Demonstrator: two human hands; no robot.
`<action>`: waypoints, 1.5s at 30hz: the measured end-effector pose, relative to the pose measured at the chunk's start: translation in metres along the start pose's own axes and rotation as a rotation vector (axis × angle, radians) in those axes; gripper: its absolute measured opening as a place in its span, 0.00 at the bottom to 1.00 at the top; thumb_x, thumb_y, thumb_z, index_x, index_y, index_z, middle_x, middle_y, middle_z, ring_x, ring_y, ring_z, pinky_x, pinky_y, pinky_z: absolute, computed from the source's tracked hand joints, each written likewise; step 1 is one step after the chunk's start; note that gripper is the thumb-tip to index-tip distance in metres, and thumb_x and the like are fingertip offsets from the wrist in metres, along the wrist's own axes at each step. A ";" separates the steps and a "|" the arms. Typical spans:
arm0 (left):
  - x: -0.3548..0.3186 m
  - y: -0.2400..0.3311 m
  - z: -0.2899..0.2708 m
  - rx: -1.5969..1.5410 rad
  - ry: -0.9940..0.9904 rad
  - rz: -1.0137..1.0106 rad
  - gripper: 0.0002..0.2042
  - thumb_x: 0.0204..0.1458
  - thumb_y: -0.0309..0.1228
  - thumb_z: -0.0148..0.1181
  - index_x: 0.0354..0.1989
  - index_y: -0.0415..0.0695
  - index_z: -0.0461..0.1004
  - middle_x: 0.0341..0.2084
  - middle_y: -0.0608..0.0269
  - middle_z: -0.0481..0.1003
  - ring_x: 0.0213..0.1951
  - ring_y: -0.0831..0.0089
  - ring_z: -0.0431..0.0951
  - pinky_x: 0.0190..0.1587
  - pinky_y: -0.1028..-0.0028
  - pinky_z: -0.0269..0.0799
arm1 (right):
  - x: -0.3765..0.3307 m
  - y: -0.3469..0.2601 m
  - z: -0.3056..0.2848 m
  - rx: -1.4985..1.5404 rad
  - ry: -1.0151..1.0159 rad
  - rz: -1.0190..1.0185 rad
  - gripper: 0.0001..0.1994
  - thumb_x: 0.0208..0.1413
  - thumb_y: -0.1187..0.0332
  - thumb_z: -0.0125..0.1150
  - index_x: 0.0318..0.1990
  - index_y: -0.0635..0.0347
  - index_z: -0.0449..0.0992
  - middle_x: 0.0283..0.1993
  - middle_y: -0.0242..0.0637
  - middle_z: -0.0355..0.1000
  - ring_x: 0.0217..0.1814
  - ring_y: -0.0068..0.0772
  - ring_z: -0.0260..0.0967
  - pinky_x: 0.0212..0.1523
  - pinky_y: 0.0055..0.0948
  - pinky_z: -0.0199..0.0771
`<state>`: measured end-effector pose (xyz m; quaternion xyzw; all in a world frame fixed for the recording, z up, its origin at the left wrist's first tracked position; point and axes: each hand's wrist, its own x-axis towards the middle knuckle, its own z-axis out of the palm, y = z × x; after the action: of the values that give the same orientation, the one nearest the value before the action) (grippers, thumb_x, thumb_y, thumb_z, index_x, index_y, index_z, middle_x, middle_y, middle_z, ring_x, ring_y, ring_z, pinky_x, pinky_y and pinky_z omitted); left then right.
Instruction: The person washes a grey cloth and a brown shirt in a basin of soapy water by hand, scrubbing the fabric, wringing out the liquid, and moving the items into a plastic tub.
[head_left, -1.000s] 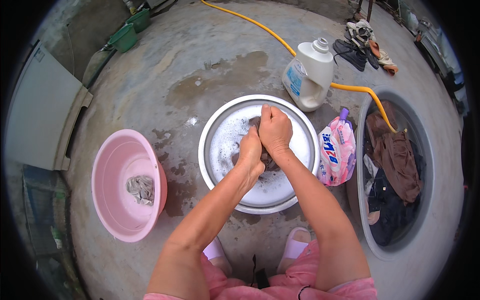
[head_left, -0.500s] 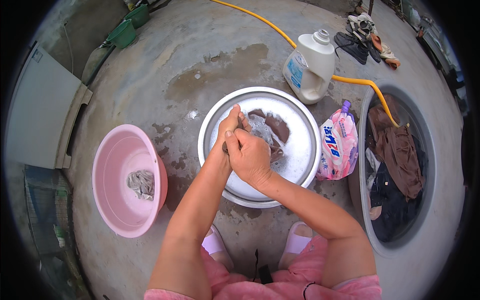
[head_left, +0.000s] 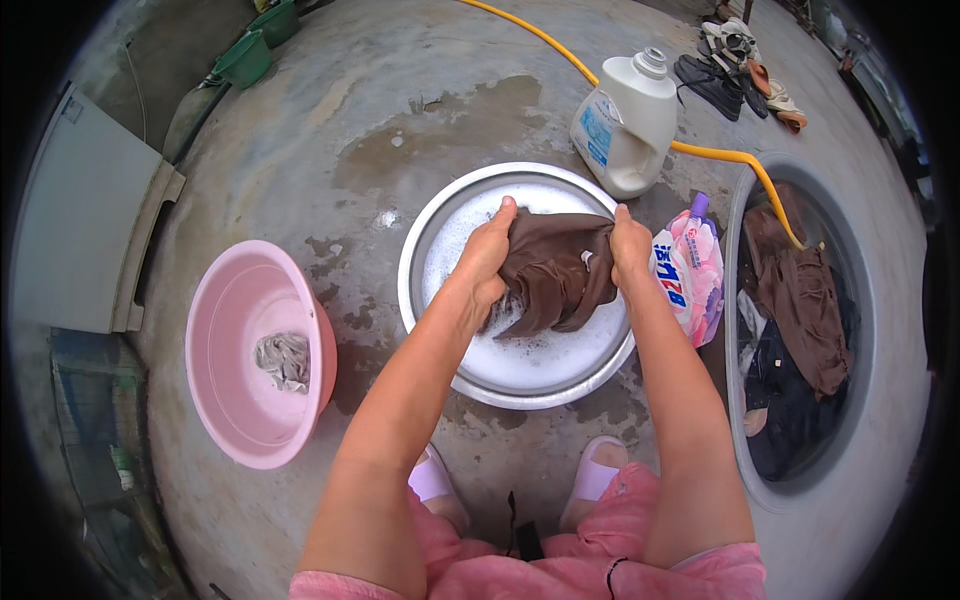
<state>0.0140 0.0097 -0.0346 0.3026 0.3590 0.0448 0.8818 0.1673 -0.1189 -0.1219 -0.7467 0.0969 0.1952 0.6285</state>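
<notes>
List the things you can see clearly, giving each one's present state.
Brown cloth: held, bunched, between left hand and right hand
Metal basin: sudsy inside
White jug: upright
Pouch: purple cap on
Pink basin: holding crumpled grey cloth
Grey tub: holding clothes
Yellow hose: bent over tub's rim
Shoes: heaped together
Slippers: worn

Cloth (head_left: 555, 265) over basin (head_left: 530, 397); tub (head_left: 225, 340) with rag (head_left: 283, 362) left, vat (head_left: 866, 300) right, jug (head_left: 622, 120) behind basin.

Conc. floor (head_left: 270, 180), pink basin (head_left: 228, 365), metal basin (head_left: 545, 400), wht jug (head_left: 625, 105), pouch (head_left: 692, 268), gry tub (head_left: 867, 320), hose (head_left: 715, 152), shoes (head_left: 712, 88)
</notes>
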 end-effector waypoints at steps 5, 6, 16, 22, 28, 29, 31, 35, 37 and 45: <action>0.032 -0.001 -0.047 0.149 0.025 0.221 0.11 0.52 0.27 0.54 0.44 0.41 0.69 0.36 0.61 0.74 0.35 0.73 0.75 0.38 0.73 0.71 | -0.005 -0.016 0.005 0.341 -0.267 0.204 0.27 0.56 0.48 0.48 0.45 0.69 0.67 0.42 0.41 0.70 0.39 0.33 0.70 0.40 0.32 0.72; 0.038 -0.004 -0.044 0.162 0.035 0.248 0.11 0.52 0.26 0.54 0.44 0.42 0.69 0.36 0.62 0.74 0.35 0.74 0.74 0.36 0.74 0.70 | -0.004 -0.014 0.006 0.346 -0.271 0.168 0.27 0.55 0.47 0.50 0.44 0.68 0.67 0.42 0.41 0.70 0.40 0.32 0.69 0.41 0.31 0.71; 0.106 -0.060 -0.062 1.236 0.182 0.738 0.23 0.47 0.28 0.58 0.53 0.40 0.65 0.57 0.49 0.56 0.57 0.57 0.60 0.57 0.68 0.57 | -0.020 0.029 0.027 -0.845 -0.366 -0.794 0.29 0.44 0.71 0.60 0.57 0.48 0.61 0.58 0.42 0.59 0.57 0.44 0.58 0.53 0.36 0.60; 0.120 -0.094 -0.070 1.546 0.280 0.450 0.27 0.48 0.30 0.56 0.58 0.42 0.58 0.58 0.47 0.54 0.57 0.51 0.58 0.58 0.63 0.57 | -0.011 0.065 0.045 -1.116 -0.406 -0.704 0.21 0.49 0.70 0.48 0.54 0.51 0.67 0.56 0.41 0.62 0.56 0.40 0.59 0.53 0.36 0.60; 0.135 -0.099 -0.080 1.471 0.178 0.304 0.15 0.47 0.27 0.48 0.44 0.35 0.67 0.38 0.37 0.70 0.46 0.43 0.67 0.49 0.58 0.63 | 0.015 0.094 0.050 -0.990 -0.593 -0.417 0.14 0.50 0.70 0.44 0.41 0.63 0.73 0.44 0.49 0.70 0.48 0.47 0.66 0.50 0.39 0.63; 0.135 -0.099 -0.079 1.447 0.172 0.252 0.15 0.46 0.26 0.47 0.44 0.35 0.68 0.38 0.37 0.70 0.45 0.43 0.68 0.48 0.58 0.63 | 0.018 0.096 0.046 -0.990 -0.614 -0.372 0.14 0.50 0.70 0.45 0.41 0.64 0.73 0.44 0.50 0.70 0.48 0.48 0.66 0.50 0.40 0.63; 0.138 -0.106 -0.095 1.462 0.305 0.535 0.16 0.45 0.23 0.45 0.43 0.34 0.70 0.35 0.43 0.74 0.41 0.50 0.73 0.45 0.61 0.67 | 0.017 0.089 0.049 -0.952 -0.568 -0.355 0.13 0.50 0.69 0.46 0.40 0.65 0.73 0.43 0.52 0.70 0.48 0.50 0.65 0.49 0.40 0.63; 0.144 -0.097 -0.085 0.603 0.371 0.421 0.19 0.45 0.21 0.39 0.45 0.38 0.71 0.36 0.57 0.73 0.37 0.68 0.72 0.45 0.70 0.68 | 0.031 0.075 0.040 -0.505 -0.336 -0.311 0.13 0.51 0.68 0.48 0.40 0.67 0.72 0.39 0.50 0.71 0.43 0.46 0.67 0.45 0.35 0.64; 0.135 -0.070 -0.070 0.190 0.273 0.331 0.17 0.46 0.23 0.40 0.43 0.38 0.71 0.37 0.56 0.72 0.39 0.66 0.71 0.46 0.66 0.68 | 0.032 0.049 0.037 -0.090 -0.374 -0.168 0.13 0.52 0.69 0.48 0.41 0.68 0.71 0.37 0.44 0.72 0.40 0.37 0.68 0.43 0.30 0.65; 0.095 -0.039 -0.047 -0.259 -0.026 0.076 0.18 0.53 0.49 0.47 0.34 0.47 0.70 0.34 0.61 0.72 0.37 0.68 0.72 0.40 0.69 0.69 | -0.101 -0.024 0.069 -0.166 -0.570 -0.385 0.16 0.46 0.61 0.53 0.37 0.65 0.71 0.33 0.45 0.71 0.36 0.39 0.69 0.40 0.31 0.66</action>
<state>0.0477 0.0296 -0.1399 0.2000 0.3268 0.1202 0.9158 0.0735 -0.0566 -0.0676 -0.7155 -0.2411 0.2807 0.5926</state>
